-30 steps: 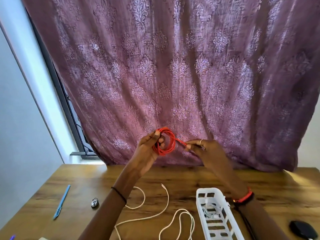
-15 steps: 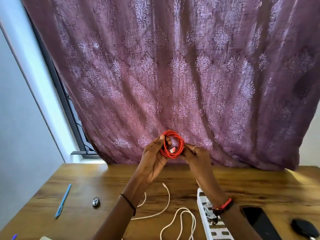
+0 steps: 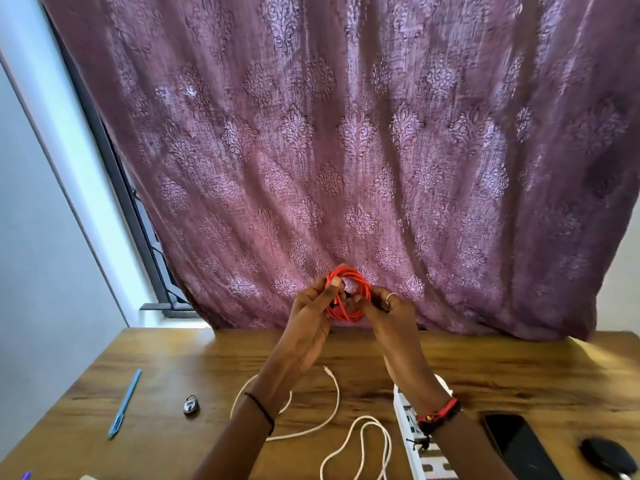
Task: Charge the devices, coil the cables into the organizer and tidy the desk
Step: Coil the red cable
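Note:
A red cable [image 3: 356, 282] wound into a small coil is held up in front of the curtain, above the desk's far edge. My left hand [image 3: 311, 317] pinches its left side with thumb and fingers. My right hand [image 3: 391, 310] grips its right side, fingertips inside the loop. A loose white cable [image 3: 332, 403] lies in curves on the wooden desk [image 3: 173, 375] below my arms. The white slotted organizer [image 3: 403, 417] sits under my right wrist, mostly hidden. A black phone [image 3: 516, 445] lies to its right.
A blue pen [image 3: 124, 403] and a small padlock [image 3: 190, 405] lie on the desk's left part. A black round object [image 3: 607, 457] sits at the right edge. A purple patterned curtain [image 3: 346, 150] hangs behind the desk, with a window frame [image 3: 138, 220] to its left.
The free red tail my right hand held stretched out a second ago is now wound into the coil. Both hands have closed together on it. The view has shifted, revealing the phone.

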